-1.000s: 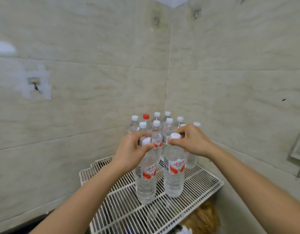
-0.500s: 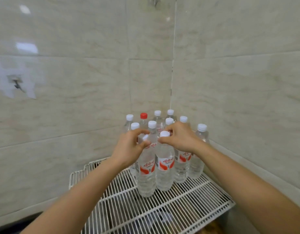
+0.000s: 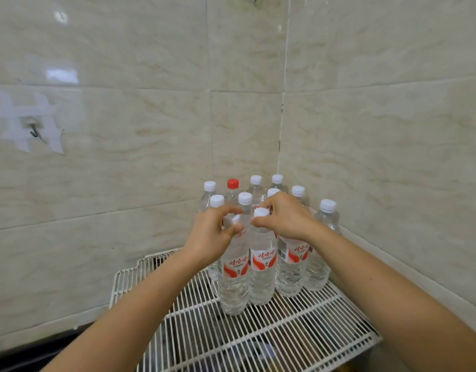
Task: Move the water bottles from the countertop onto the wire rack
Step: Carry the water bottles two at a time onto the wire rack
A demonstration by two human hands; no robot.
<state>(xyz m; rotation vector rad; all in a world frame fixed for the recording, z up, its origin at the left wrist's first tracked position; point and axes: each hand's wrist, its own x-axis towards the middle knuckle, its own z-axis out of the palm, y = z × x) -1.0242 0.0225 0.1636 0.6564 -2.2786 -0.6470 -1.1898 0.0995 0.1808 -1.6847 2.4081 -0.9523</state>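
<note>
Two clear water bottles with red-and-white labels stand side by side at the front of a cluster on the white wire rack (image 3: 271, 342). My left hand (image 3: 212, 234) grips the neck and cap of the left front bottle (image 3: 234, 280). My right hand (image 3: 286, 218) pinches the white cap of the right front bottle (image 3: 262, 275). Both bottles rest upright on the wires. Behind them stand several more bottles with white caps, one with a red cap (image 3: 233, 183), packed into the corner.
The rack sits in a corner between two beige tiled walls. A bottle (image 3: 321, 253) stands close to the right wall. A metal hook (image 3: 34, 132) on a torn white patch is on the left wall. Bare wire shelf lies in front of the bottles.
Both bottles came forward-down and back toward the cluster, and now stand on the rack against the other bottles. My hands stay on their tops.
</note>
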